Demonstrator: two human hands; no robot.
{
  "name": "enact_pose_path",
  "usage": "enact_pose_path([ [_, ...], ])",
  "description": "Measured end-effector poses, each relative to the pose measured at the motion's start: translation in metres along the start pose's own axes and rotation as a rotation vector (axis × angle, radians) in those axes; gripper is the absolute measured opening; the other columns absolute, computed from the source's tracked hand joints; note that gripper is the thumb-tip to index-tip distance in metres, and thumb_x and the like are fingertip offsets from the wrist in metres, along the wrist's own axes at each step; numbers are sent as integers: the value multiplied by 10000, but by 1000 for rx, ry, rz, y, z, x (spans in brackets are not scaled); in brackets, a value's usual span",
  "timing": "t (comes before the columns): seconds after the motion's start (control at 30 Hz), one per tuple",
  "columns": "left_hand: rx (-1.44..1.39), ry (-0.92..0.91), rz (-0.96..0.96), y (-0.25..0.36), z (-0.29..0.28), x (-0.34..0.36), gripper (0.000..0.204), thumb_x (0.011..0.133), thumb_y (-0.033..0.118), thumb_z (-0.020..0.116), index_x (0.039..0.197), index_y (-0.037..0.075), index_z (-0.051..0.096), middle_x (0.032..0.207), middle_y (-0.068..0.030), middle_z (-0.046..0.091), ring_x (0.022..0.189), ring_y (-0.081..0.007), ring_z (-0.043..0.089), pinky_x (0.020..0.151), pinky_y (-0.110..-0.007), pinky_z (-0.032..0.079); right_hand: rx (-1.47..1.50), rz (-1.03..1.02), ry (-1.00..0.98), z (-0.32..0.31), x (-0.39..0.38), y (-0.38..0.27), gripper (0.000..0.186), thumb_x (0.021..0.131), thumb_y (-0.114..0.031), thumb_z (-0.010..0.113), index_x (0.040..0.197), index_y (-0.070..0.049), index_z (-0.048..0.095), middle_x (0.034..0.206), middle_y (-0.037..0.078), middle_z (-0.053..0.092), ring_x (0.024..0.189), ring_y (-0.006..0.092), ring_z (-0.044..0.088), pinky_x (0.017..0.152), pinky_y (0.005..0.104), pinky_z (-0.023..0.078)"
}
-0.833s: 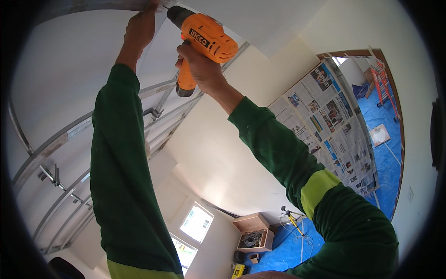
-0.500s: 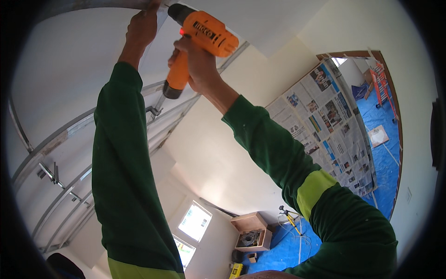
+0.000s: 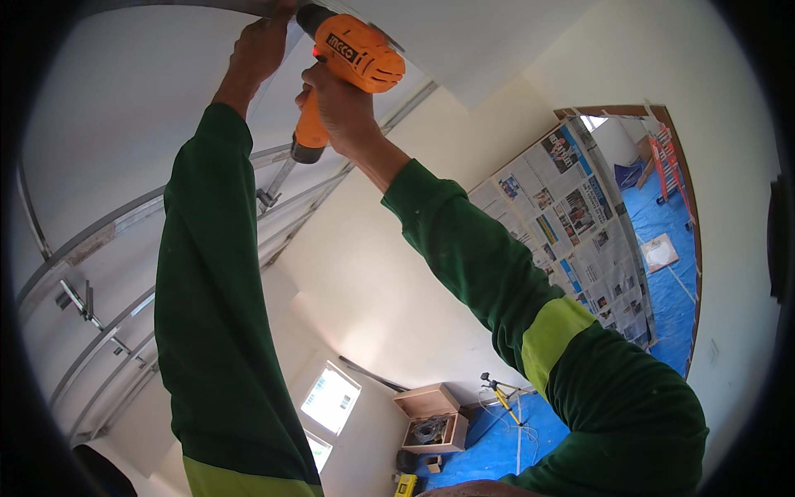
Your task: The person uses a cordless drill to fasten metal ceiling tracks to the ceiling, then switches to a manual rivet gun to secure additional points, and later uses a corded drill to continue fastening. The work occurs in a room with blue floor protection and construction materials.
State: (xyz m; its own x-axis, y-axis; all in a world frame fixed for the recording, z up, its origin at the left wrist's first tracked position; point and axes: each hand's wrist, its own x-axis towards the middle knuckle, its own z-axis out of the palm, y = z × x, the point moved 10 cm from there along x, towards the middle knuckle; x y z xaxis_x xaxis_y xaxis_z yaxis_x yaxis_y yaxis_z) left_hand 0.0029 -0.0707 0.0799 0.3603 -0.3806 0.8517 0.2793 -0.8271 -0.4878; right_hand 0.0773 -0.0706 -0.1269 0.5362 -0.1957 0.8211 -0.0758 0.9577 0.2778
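Note:
My right hand (image 3: 341, 103) is wrapped around the grip of an orange and black cordless drill (image 3: 361, 55), held overhead. A small red light glows above its trigger. The drill's black chuck points up and left, close to the grey metal channel (image 3: 207, 4) at the top edge; the tip is cut off. Beside the chuck, my left hand (image 3: 257, 51) is raised with its fingers closed at the channel. Its fingertips reach the picture's top edge and are partly hidden.
Metal ceiling framing (image 3: 116, 228) runs along the left. A newspaper-covered door (image 3: 571, 224) stands right, by a doorway showing a red ladder (image 3: 669, 170). Below are an open wooden box (image 3: 435, 424) with coiled cable, a yellow tripod (image 3: 503, 399) and blue floor sheeting (image 3: 489, 439).
The drill and my right hand have shifted slightly left and up in the picture, and the drill has turned a little. My left hand stays at the channel. The room's view has shifted slightly left.

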Motion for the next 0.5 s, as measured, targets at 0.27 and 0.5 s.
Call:
enact_pose_path([
  [0.27, 48, -9, -13, 0, 3, -2, 525, 1116, 373, 379, 1517, 54, 495, 1521, -262, 554, 1365, -482, 541, 1108, -533, 460, 212, 96, 22, 2, -6, 4, 120, 893, -78, 641, 995, -47, 586, 792, 72, 614, 625, 206, 659, 614, 388, 572],
  [0.5, 266, -30, 63, -15, 19, 11, 500, 1119, 360, 359, 1478, 50, 519, 1473, -267, 588, 1319, -493, 568, 1089, -544, 475, 282, 97, 36, 9, -10, 2, 194, 884, -107, 658, 1041, -52, 558, 778, 74, 591, 632, 223, 651, 627, 421, 581],
])
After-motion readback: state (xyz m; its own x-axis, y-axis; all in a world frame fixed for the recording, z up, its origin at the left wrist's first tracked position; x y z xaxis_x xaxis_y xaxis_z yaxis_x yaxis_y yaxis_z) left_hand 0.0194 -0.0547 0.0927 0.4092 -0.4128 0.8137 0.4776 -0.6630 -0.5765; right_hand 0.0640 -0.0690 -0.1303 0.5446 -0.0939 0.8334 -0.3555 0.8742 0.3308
